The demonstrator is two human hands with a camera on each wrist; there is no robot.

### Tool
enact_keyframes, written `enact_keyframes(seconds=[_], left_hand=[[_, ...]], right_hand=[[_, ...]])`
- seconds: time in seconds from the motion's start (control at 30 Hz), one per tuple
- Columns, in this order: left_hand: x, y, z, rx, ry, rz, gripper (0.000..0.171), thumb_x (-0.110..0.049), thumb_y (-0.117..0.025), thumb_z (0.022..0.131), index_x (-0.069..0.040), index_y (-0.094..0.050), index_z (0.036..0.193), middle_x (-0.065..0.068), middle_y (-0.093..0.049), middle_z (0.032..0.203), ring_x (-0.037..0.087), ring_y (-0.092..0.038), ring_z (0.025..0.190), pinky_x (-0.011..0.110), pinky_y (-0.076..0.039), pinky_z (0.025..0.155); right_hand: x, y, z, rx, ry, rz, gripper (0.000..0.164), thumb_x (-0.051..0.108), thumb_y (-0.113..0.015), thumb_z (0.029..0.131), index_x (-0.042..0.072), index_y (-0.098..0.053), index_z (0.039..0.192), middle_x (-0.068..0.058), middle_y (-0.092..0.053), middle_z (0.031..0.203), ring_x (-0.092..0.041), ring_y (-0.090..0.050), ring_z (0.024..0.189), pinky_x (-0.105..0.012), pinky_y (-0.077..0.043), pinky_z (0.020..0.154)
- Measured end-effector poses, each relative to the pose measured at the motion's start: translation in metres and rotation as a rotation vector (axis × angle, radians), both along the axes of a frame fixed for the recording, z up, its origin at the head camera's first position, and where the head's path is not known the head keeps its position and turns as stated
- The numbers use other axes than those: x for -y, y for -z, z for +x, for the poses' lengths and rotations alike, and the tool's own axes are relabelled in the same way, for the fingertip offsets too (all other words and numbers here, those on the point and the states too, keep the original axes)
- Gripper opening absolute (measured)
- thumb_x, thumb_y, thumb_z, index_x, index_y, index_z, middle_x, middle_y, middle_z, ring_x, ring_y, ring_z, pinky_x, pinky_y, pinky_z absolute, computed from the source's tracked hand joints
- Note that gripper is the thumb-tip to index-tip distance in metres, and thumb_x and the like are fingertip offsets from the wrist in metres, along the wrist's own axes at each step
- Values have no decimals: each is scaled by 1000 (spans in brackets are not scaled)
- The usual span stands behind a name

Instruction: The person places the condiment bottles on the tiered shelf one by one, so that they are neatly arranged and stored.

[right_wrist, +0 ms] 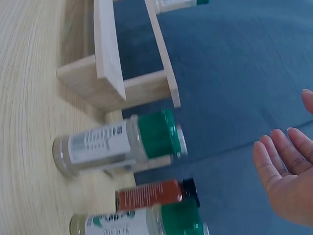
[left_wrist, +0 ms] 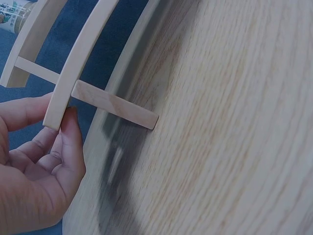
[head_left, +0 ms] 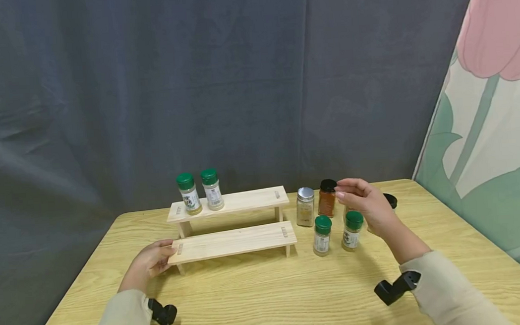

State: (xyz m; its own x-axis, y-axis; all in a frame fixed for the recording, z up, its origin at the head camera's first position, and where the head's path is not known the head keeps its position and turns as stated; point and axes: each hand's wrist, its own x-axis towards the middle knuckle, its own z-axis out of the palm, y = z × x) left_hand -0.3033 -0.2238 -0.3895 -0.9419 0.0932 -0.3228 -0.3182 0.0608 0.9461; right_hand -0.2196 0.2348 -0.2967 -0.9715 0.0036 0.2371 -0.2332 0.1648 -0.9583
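Note:
My left hand (head_left: 147, 260) pinches the left end of the lower board of a two-step wooden rack (head_left: 235, 242); thumb and fingers (left_wrist: 71, 128) lie on either side of that end in the left wrist view. Two green-capped spice jars (head_left: 190, 196) stand upright on the left part of the upper step. Over the jars right of the rack, my right hand (head_left: 370, 205) hovers with loosely bent fingers and holds nothing. Closest to its fingertips is a black-capped jar of reddish spice (head_left: 327, 200). Another jar behind the hand is mostly hidden.
Between the rack and my right hand stands a silver-capped jar (head_left: 305, 208). Two more green-capped jars, a left one (head_left: 322, 238) and a right one (head_left: 352, 234), stand in front. A black lid (head_left: 391, 200) shows past my right hand. A dark curtain (head_left: 237, 84) hangs behind the table.

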Motion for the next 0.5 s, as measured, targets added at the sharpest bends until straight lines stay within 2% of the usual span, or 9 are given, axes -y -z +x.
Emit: enact_keyframes(seconds=[0.27, 0.4, 0.5], left_hand=[[3, 2, 1, -9, 11, 32, 64, 0, -56, 80, 10, -18, 131, 3, -53, 78, 11, -57, 65, 23, -46, 58], [2, 2, 0, -14, 25, 42, 65, -1, -56, 81, 10, -17, 131, 3, -54, 78, 11, -57, 65, 23, -46, 58], [2, 2, 0, -13, 25, 52, 64, 0, -55, 81, 9, -17, 131, 3, -54, 77, 11, -57, 65, 23, -46, 58]], right_hand=[[-19, 11, 7, -39, 23, -79, 20, 15, -57, 84, 13, -50, 102, 7, -55, 92, -4, -54, 84, -17, -43, 72], [-28, 17, 9, -42, 37, -91, 19, 13, -56, 84, 13, -50, 102, 8, -55, 90, -2, -54, 82, -16, -43, 72], [-34, 21, 11, -24, 67, -72, 25, 14, -56, 84, 7, -48, 107, 10, -55, 90, -1, -54, 82, -16, -43, 73]])
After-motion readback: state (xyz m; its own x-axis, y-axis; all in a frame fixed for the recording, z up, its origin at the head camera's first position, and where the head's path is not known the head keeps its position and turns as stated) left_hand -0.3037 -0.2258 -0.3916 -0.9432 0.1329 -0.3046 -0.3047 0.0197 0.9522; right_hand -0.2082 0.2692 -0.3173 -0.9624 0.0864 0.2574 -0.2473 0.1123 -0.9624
